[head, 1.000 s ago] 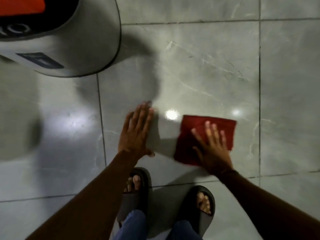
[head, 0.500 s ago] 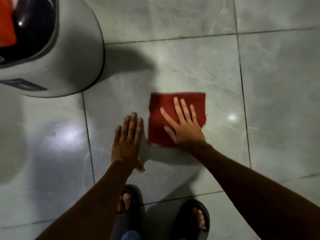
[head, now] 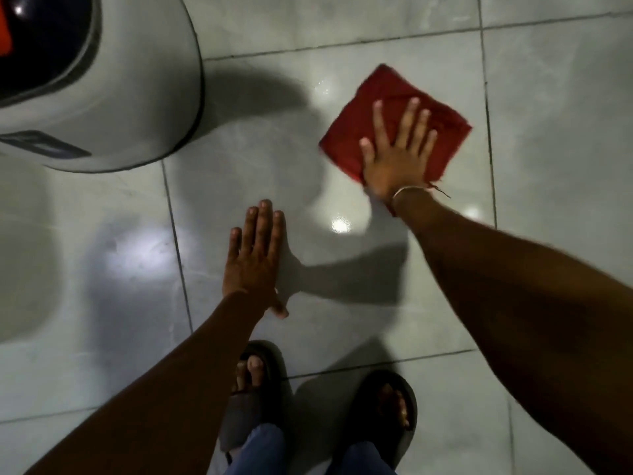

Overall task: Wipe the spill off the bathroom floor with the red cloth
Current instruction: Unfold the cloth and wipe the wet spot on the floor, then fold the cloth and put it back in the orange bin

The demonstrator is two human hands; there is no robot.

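The red cloth (head: 378, 94) lies folded flat on the grey tiled floor (head: 555, 138), right of centre and turned like a diamond. My right hand (head: 399, 156) presses down on it with fingers spread, palm covering its near half. My left hand (head: 251, 262) rests flat on the bare tile nearer to me, holding nothing. A small shiny wet-looking patch (head: 323, 85) glints just left of the cloth's far corner; a clear spill outline does not show.
A large white rounded bin (head: 137, 97) with a dark top stands at the upper left, close to the wiped tile. My feet in dark sandals (head: 255, 371) (head: 390, 402) stand at the bottom centre. Light reflections (head: 339, 226) shine on the tiles.
My right hand has pushed the cloth away from me and to the right, turning it. My left hand stays planted on the floor.
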